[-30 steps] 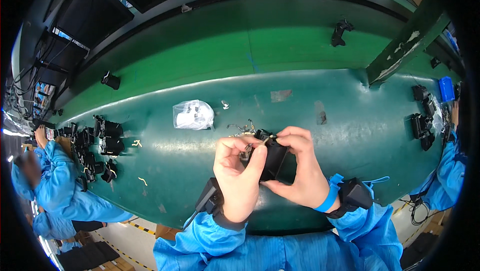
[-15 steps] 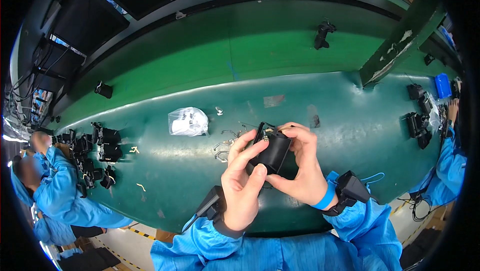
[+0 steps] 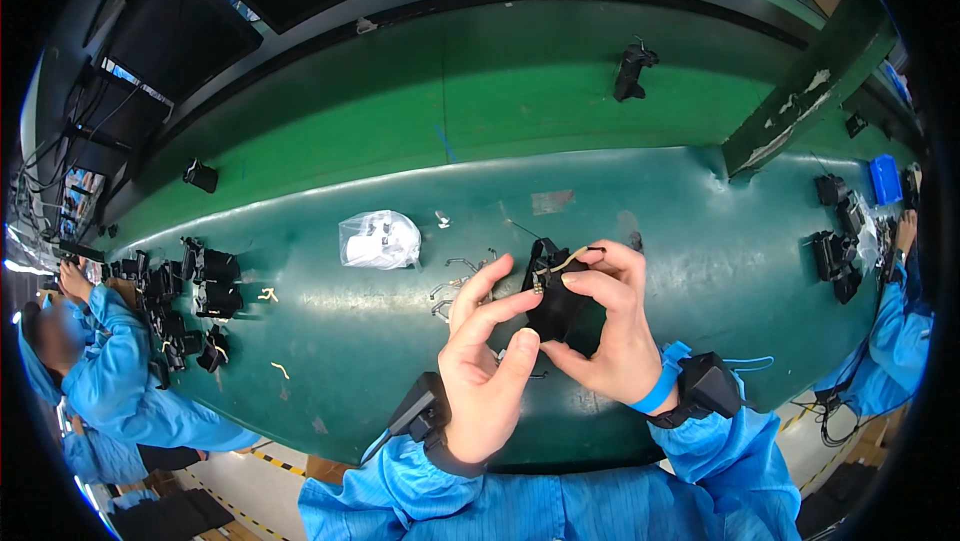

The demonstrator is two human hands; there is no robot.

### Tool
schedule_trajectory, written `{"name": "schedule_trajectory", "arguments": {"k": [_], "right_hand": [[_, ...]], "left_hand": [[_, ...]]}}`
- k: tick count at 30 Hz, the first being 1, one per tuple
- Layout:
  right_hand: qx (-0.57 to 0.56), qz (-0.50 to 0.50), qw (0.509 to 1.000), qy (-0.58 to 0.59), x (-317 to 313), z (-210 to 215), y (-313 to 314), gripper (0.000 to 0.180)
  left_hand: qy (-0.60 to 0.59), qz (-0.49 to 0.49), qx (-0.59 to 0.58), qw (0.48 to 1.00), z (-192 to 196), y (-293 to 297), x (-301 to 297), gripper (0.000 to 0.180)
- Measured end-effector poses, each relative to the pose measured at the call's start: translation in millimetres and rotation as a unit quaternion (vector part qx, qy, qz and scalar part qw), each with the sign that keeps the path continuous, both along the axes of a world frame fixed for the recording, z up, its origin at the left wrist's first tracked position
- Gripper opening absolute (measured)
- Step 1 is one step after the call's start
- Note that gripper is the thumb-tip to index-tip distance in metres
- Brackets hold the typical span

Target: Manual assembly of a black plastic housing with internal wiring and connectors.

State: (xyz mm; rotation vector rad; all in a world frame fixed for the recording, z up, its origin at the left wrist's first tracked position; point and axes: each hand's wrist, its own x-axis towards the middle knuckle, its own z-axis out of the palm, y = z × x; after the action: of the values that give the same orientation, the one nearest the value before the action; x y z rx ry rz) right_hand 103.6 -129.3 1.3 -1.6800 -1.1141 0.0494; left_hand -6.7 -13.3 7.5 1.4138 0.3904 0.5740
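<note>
Head view: black housing (image 3: 556, 319) is between both hands, over green bench (image 3: 320, 291). Left hand (image 3: 484, 366) has thumb and fingers on its left side; right hand (image 3: 612, 341) grips its right side. Pale wire (image 3: 566, 263) runs from housing top to right fingertips; can't tell if pinched. Bent metal parts (image 3: 461, 283) lie just left, bagged white item (image 3: 382, 241) beyond.

Blue smock (image 3: 560, 507), long sleeves (image 3: 395, 491) — black boxy wrist units (image 3: 712, 386) both sides, right adds blue wristband (image 3: 663, 388) (thin blue cord (image 3: 757, 361) beside).
</note>
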Motion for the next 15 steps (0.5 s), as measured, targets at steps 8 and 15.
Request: {"name": "schedule_trajectory", "arguments": {"k": [8,15], "right_hand": [[-0.013,0.015,1.000,0.008,0.0,0.8,-0.3,0.079],[0.011,0.050,0.998,0.045,-4.5,4.7,-0.9,0.081]], "left_hand": [[0.021,0.017,0.047,0.999,5.8,1.0,0.3,0.024],[0.024,0.005,0.118,0.993,-2.5,7.7,6.0,0.036]]}}
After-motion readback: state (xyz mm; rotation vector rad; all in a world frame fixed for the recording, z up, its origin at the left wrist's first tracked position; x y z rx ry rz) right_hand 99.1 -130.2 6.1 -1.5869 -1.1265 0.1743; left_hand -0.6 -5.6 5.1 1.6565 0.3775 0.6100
